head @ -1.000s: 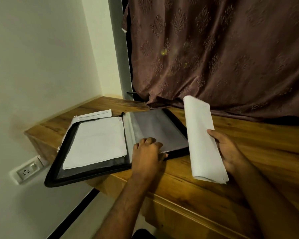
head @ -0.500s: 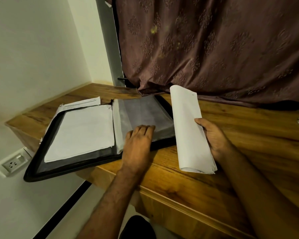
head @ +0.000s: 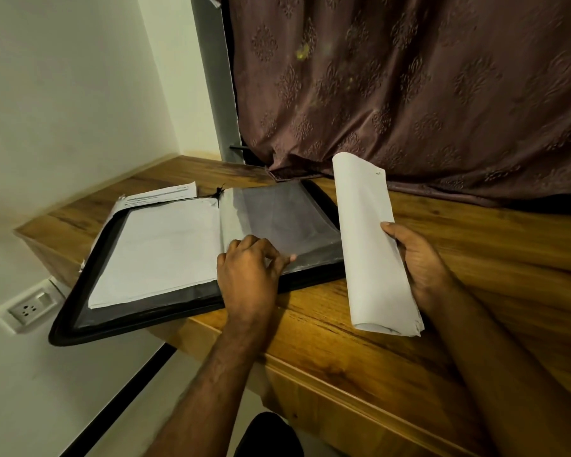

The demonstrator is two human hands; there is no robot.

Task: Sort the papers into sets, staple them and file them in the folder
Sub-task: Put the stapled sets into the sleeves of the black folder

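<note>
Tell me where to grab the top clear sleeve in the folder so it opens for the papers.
Pinch the clear sleeve at its near right corner, coming from the desk's front edge. Its left side is bound at the spine, so only the right edge lifts. The left hand already grips there; the right hand holds the curled papers.

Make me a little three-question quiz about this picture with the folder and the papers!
1. True or false: the right hand holds a curled bundle of papers.
2. Which part of the folder does the left hand touch? A) the clear sleeves B) the white sheet on the left side C) the zip edge
3. Fill in: the folder lies ____ on the wooden desk.

Key: 1 true; 2 A; 3 open.
</note>
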